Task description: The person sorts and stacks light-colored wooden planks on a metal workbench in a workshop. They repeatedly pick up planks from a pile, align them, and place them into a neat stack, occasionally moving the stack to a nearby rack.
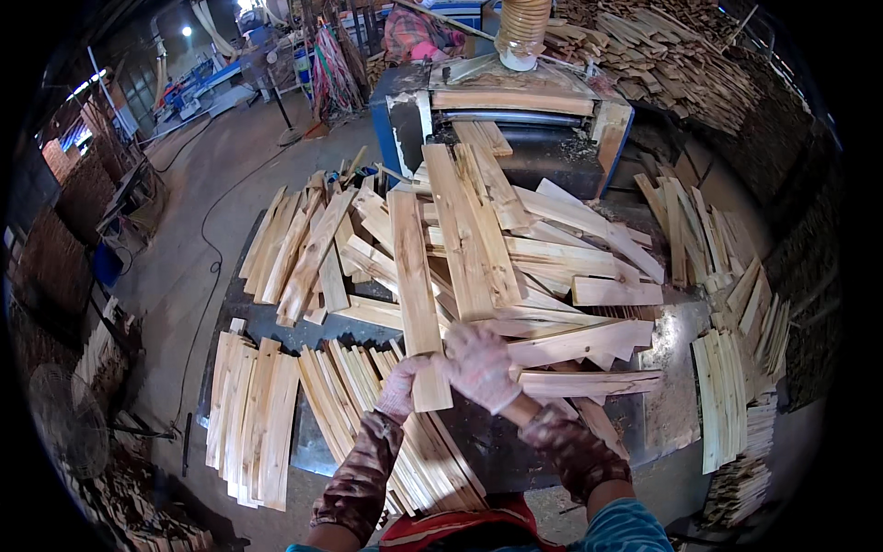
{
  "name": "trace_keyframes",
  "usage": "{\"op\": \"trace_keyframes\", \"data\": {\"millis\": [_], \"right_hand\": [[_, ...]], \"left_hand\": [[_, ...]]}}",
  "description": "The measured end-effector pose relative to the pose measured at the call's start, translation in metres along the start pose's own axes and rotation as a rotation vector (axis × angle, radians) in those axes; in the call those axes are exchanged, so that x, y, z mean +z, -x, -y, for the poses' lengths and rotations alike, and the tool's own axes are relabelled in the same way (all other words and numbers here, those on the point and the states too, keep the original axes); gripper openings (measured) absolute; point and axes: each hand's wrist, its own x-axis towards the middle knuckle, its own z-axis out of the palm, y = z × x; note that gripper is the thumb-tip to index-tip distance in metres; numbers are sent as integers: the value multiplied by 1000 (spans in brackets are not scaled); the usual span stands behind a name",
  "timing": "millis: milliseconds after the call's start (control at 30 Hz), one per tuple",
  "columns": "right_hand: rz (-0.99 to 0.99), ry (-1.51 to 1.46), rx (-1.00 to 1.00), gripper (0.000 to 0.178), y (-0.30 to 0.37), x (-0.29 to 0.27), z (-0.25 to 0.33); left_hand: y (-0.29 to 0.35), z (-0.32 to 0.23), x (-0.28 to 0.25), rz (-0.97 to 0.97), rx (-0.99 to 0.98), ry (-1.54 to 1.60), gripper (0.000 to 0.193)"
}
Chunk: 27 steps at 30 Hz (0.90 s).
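Observation:
A long, pale wooden board (416, 276) points away from me, its near end by my waist. My gloved left hand (397, 386) is closed on its left edge near that end. On the other side, my gloved right hand (480, 366) has its fingertips close to the board's right edge. That hand is smeared, so whether it grips or only touches is unclear. Just beyond it ends a second wider board (457, 239), lying on the pile. Under the held board's near end, a row of narrow strips (441, 465) stands on edge.
Loose boards (589, 290) lie crisscrossed over the dark table (317, 451). Another row of boards (253, 419) lies at the left. Behind the pile stands a planing machine (510, 101) with a board in its opening. A person (418, 37) is behind it. Stacked wood (722, 400) stands at the right.

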Motion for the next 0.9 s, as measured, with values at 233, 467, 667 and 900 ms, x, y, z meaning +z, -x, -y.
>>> {"op": "trace_keyframes", "data": {"millis": [233,467,667,900], "right_hand": [[-119,427,269,59,-63,75,-97],[114,-258,119,92,34,19,34],[459,-384,-19,68,-2,-9,-6],[183,151,512,78,-75,6,-111]], "left_hand": [[4,-9,10,65,-122,129,49],[4,9,-17,-83,46,-38,77],[11,3,-25,-93,-62,75,54],[53,-1,-12,-67,-54,100,50]]}}
